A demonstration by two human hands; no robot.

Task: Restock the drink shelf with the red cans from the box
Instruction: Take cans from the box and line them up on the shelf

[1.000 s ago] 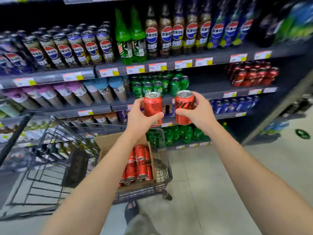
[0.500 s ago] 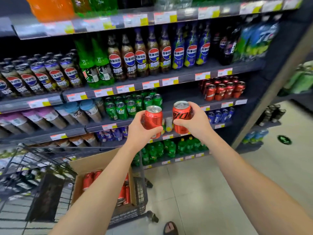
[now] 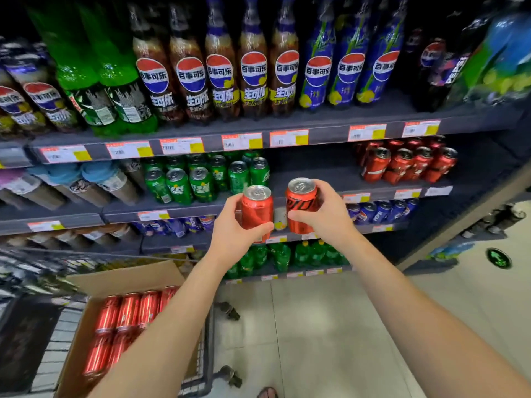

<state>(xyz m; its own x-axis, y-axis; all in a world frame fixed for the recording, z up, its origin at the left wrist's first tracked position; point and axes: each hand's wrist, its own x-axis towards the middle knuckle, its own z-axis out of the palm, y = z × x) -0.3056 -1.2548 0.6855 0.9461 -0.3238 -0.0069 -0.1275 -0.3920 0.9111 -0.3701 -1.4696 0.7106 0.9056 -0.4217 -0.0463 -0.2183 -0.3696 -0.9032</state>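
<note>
One cam only, worn on the head, wide-angle w/ bent edges. Faces fwd and down at the drink shelf (image 3: 316, 122); its boards tilt up to the right in frame. Close in: both forearms enter at the bottom edge, and the left hand (image 3: 232, 228) and right hand (image 3: 327, 219), each round a red can (image 3: 257, 208), sit near centre. Bottom left takes in the box (image 3: 123, 280) and cart (image 3: 210, 354), bottom right the floor (image 3: 330, 326). The top edge cuts off the bottles (image 3: 221, 76).

Left grip (image 3: 230, 232), right grip (image 3: 327, 222) curled.
</note>
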